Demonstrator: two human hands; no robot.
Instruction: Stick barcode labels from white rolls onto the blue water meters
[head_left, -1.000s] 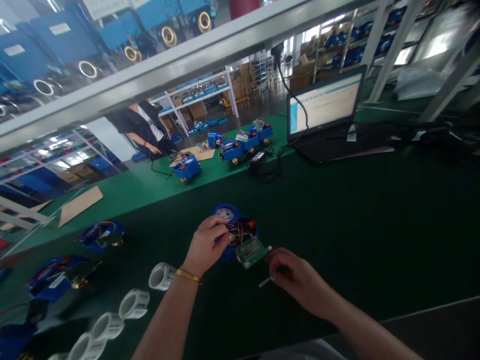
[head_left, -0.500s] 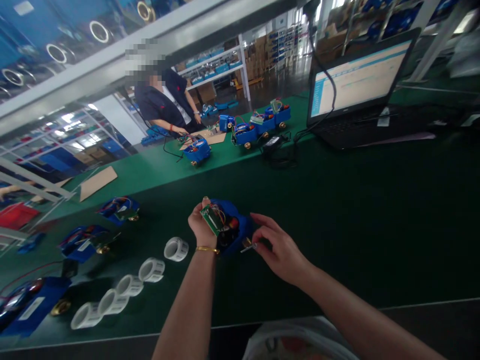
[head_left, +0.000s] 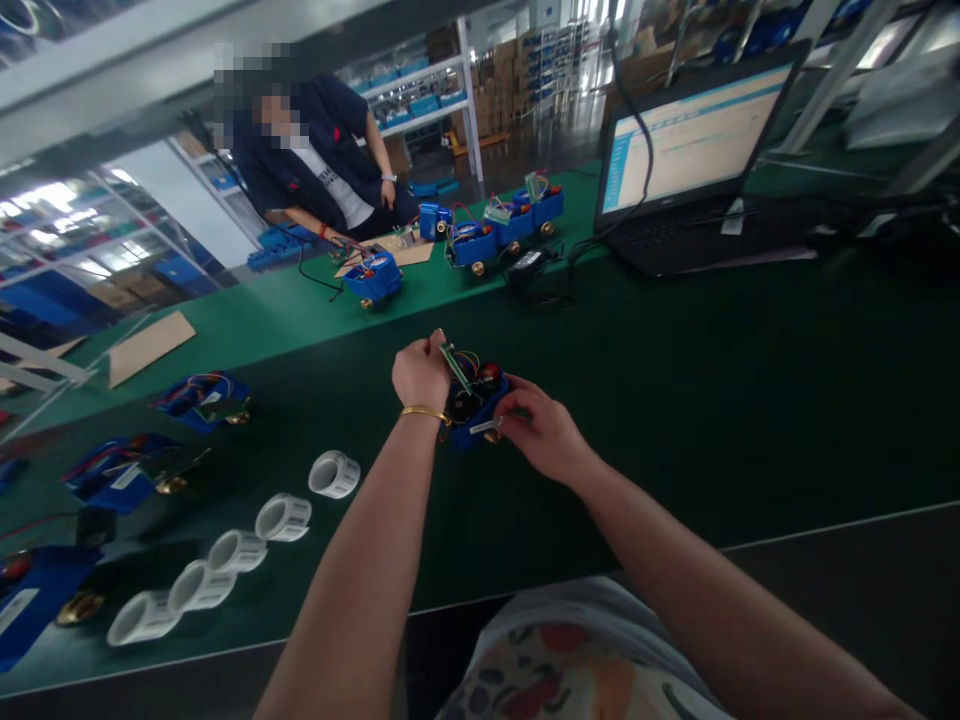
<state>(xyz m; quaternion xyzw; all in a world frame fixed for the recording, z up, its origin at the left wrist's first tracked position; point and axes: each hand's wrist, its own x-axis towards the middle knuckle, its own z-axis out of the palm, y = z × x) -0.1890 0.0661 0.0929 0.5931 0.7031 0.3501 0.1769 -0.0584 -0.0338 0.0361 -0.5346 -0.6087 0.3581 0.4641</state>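
In front of me on the dark green bench sits a blue meter housing (head_left: 480, 408), with wires, a red part and a dark inside showing. My left hand (head_left: 421, 374) is closed at its left side, gripping a green circuit board (head_left: 456, 367) that stands tilted up over the opening. My right hand (head_left: 541, 428) pinches a small white label (head_left: 484, 427) between thumb and fingertips, against or just in front of the housing's near side. Part of a brass fitting (head_left: 492, 437) peeks out below the label.
Several label rolls (head_left: 334, 474) run in a line at my left, near more blue meter housings (head_left: 131, 474). A laptop (head_left: 697, 170) stands at the back right beside a black adapter (head_left: 526, 262). Across the bench, a person (head_left: 322, 160) stands by further blue housings (head_left: 373, 277).
The circuit board has swung from lying face up to nearly edge-on. The label now lies at the housing's near side, still in my right hand. My view has shifted.
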